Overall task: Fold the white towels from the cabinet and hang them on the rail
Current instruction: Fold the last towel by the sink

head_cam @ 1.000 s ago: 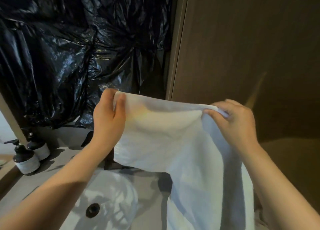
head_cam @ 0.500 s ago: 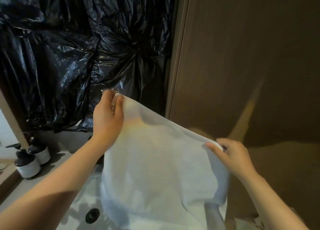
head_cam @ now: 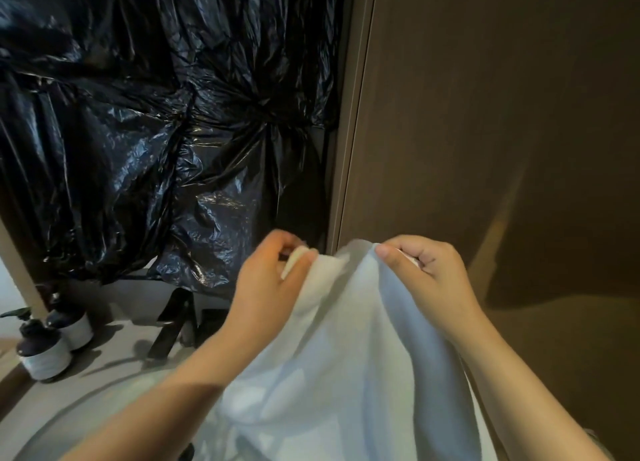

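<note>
Head view: white towel (head_cam: 346, 356) is held up in the air over the basin (head_cam: 86, 401), in front of the person, not on the rail. Left hand (head_cam: 273, 280) pinches a bunched bit of the top edge between thumb and fingers. Right hand (head_cam: 429, 273) pinches the top edge just beside it, thumb on the near face and fingers curled behind. Both hands are near each other, with a small peak of cloth between them. My read: the two top corners are being brought together so the towel doubles over lengthwise, i.e. mid-fold. Holding it high lets the rest hang free and straighten under its own weight, and keeps it off the wet-looking basin.

Towel drapes down between the forearms and runs out of the bottom of frame.

Surroundings: crinkled black plastic sheeting (head_cam: 138, 131) covers the wall behind. Two dark pump bottles (head_cam: 41, 353) stand on the tabletop (head_cam: 114, 349) at left. A dark tap-like fitting (head_cam: 169, 325) sits behind the basin. A brown panel (head_cam: 485, 131) fills the right side.

Hard to tell:
- Rail: not in view.
- Cabinet: the brown panel may be its door, can't confirm.
- Lower hem of the towel: cut off, so I can't check whether the edges line up.
- Left hand is motion-blurred, so the exact finger placement is unclear.
- Basin is mostly hidden by cloth and the left forearm.
- Whether more towels are waiting: not visible.
</note>
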Available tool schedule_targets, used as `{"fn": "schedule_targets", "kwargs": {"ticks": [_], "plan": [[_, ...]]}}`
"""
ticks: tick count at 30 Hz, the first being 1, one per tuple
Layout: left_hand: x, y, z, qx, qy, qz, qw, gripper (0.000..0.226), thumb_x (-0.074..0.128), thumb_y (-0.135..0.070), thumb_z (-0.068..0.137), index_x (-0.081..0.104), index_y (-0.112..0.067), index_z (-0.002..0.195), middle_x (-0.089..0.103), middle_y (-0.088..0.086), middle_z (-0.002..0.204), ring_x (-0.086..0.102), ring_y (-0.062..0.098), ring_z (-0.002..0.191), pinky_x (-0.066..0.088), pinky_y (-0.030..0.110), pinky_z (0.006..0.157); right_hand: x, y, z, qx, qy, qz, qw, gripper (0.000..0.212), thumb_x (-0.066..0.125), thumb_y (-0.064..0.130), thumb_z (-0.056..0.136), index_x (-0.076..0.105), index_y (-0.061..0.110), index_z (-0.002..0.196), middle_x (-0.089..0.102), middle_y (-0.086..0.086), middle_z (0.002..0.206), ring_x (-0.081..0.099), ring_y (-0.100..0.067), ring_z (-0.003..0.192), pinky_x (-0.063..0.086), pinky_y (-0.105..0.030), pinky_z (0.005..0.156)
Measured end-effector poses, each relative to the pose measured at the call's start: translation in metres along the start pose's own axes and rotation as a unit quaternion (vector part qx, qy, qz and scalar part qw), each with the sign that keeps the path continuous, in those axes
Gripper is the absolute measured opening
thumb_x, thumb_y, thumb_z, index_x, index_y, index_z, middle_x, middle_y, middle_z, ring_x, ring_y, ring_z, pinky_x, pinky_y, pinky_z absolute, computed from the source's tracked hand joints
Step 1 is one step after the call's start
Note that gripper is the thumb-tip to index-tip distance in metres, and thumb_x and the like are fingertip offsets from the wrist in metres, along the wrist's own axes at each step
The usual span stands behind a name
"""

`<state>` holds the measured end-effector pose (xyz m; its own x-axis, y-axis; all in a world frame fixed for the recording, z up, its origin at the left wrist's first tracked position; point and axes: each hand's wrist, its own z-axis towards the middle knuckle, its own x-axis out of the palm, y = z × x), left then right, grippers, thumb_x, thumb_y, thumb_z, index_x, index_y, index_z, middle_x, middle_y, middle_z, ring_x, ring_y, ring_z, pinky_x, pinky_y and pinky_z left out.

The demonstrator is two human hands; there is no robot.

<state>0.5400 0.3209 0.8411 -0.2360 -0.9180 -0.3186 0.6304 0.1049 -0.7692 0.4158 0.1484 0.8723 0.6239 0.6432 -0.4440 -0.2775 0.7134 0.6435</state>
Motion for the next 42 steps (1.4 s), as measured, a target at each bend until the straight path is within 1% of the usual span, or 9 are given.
{"fn": "schedule_targets", "kwargs": {"ticks": [4,7,15,20,23,28,32,36,42], "plan": [[0.014,-0.007,-0.018,-0.06,0.101,-0.129,0.985,0.028,0.08,-0.043,0.071,0.065,-0.031,0.092,0.068,-0.016,0.089,0.066,0.0,0.075,0.053,0.014,0.065,0.008,0.007,0.005,-0.012,0.003,0.012,1.0,0.024,0.061,0.017,0.095,0.07,0.017,0.073,0.063,0.009,0.065,0.058,-0.003,0.064,0.04,-0.012,0.059],[0.017,-0.007,-0.02,-0.038,0.142,-0.114,0.983,0.03,0.082,-0.047,0.067,0.068,-0.03,0.089,0.069,-0.012,0.085,0.066,0.002,0.073,0.054,0.015,0.063,0.014,0.009,0.004,-0.012,0.002,0.01,1.0,0.03,0.062,0.019,0.095,0.064,0.026,0.067,0.057,0.015,0.06,0.054,-0.001,0.059,0.036,-0.006,0.056],[0.009,-0.001,-0.018,-0.011,0.095,-0.075,0.993,0.014,0.076,-0.029,0.081,0.068,-0.02,0.074,0.066,-0.004,0.074,0.059,0.008,0.067,0.043,0.014,0.059,0.009,0.0,-0.01,0.012,0.007,-0.005,1.0,0.028,0.062,0.035,0.094,0.063,0.035,0.066,0.06,0.014,0.063,0.057,-0.004,0.062,0.038,-0.008,0.055],[0.003,0.003,-0.016,-0.013,0.071,-0.052,0.996,0.012,0.075,-0.031,0.082,0.067,-0.027,0.075,0.066,-0.01,0.075,0.061,0.006,0.073,0.046,0.015,0.063,0.006,-0.02,-0.036,0.029,0.055,-0.053,0.997,0.036,0.053,0.05,0.094,0.061,0.025,0.07,0.056,0.007,0.066,0.054,-0.012,0.062,0.036,-0.016,0.053],[-0.001,0.003,-0.014,-0.022,0.064,-0.048,0.997,0.011,0.074,-0.035,0.081,0.067,-0.028,0.076,0.067,-0.012,0.076,0.062,0.005,0.076,0.045,0.011,0.064,0.008,-0.025,-0.044,0.06,0.049,-0.061,0.995,0.037,0.053,0.063,0.086,0.063,0.031,0.069,0.06,0.011,0.07,0.059,-0.014,0.067,0.043,-0.017,0.055],[-0.008,0.002,-0.009,-0.049,0.025,-0.038,0.998,0.012,0.074,-0.038,0.08,0.069,-0.026,0.081,0.068,-0.01,0.078,0.061,0.002,0.076,0.044,0.009,0.062,0.01,-0.041,-0.055,0.095,0.072,-0.098,0.988,0.039,0.058,0.065,0.081,0.066,0.028,0.073,0.063,0.009,0.075,0.062,-0.015,0.074,0.055,-0.036,0.061],[-0.019,0.002,-0.001,-0.072,-0.014,-0.047,0.996,0.011,0.073,-0.037,0.082,0.068,-0.027,0.081,0.068,-0.01,0.076,0.061,-0.001,0.073,0.045,0.018,0.062,0.004,-0.059,-0.07,0.138,0.096,-0.109,0.98,0.035,0.057,0.066,0.083,0.063,0.032,0.074,0.062,0.013,0.079,0.062,-0.008,0.083,0.053,-0.025,0.068],[-0.02,0.005,0.0,-0.085,-0.027,-0.046,0.995,0.01,0.073,-0.037,0.082,0.066,-0.03,0.08,0.067,-0.016,0.078,0.059,-0.003,0.071,0.042,0.021,0.062,0.001,-0.069,-0.084,0.159,0.096,-0.144,0.972,0.052,0.043,0.08,0.078,0.059,0.031,0.072,0.063,0.018,0.087,0.06,0.0,0.093,0.048,-0.014,0.074],[-0.02,0.021,-0.001,-0.116,-0.008,0.011,0.993,0.01,0.069,-0.04,0.084,0.063,-0.032,0.083,0.064,-0.009,0.075,0.058,0.007,0.073,0.04,0.022,0.06,-0.006,-0.051,-0.078,0.052,-0.078,-0.095,0.991,0.026,0.055,0.042,0.096,0.059,0.028,0.075,0.059,0.009,0.07,0.06,-0.014,0.064,0.046,-0.022,0.052]]}}
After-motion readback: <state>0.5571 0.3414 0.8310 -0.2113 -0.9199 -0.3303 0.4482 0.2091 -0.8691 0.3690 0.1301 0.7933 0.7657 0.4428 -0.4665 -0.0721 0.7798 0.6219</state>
